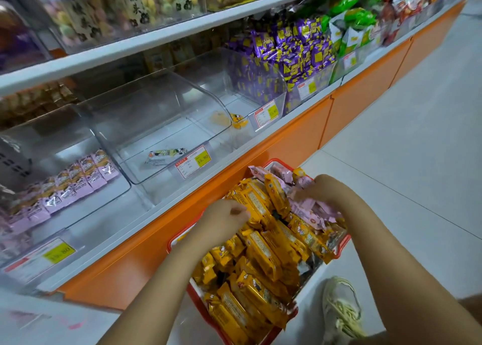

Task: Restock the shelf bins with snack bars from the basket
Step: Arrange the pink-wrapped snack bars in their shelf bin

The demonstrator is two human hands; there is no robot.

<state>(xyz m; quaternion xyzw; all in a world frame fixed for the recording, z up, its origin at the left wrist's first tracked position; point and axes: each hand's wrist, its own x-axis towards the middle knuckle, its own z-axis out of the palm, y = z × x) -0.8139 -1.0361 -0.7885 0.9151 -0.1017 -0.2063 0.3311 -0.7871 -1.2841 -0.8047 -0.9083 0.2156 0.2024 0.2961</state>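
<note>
Setting: shop aisle, white tiled floor [404, 136], shelf unit with an orange base [300, 146] and clear plastic bins along its lower shelf.
Left bin [52, 125]: a row of pink snack bars [78, 177] lies side by side inside; a yellow price tag [58, 252] is on the front.
Middle bin [156, 104]: one lone bar [165, 155] lies on its floor, behind a tag [193, 162].
Third bin [260, 84]: one yellow packet [236, 118] inside.
Further right: purple packets [300, 55] heaped high, then green packets [357, 18].
Left hand [224, 219]: over the basket's left side; grip clamped, thumb and curled fingers on the yellow bars [260, 256].
Basket [198, 296]: red, on the floor against the orange base, piled with yellow bars and, at its far right end, pink bars [313, 209].
Right hand [320, 191]: down among the basket's pink bars; fingers blurred, so I cannot tell whether the grip is apart or together.
Shoe [341, 308]: pale trainer on the floor just right of the basket.
</note>
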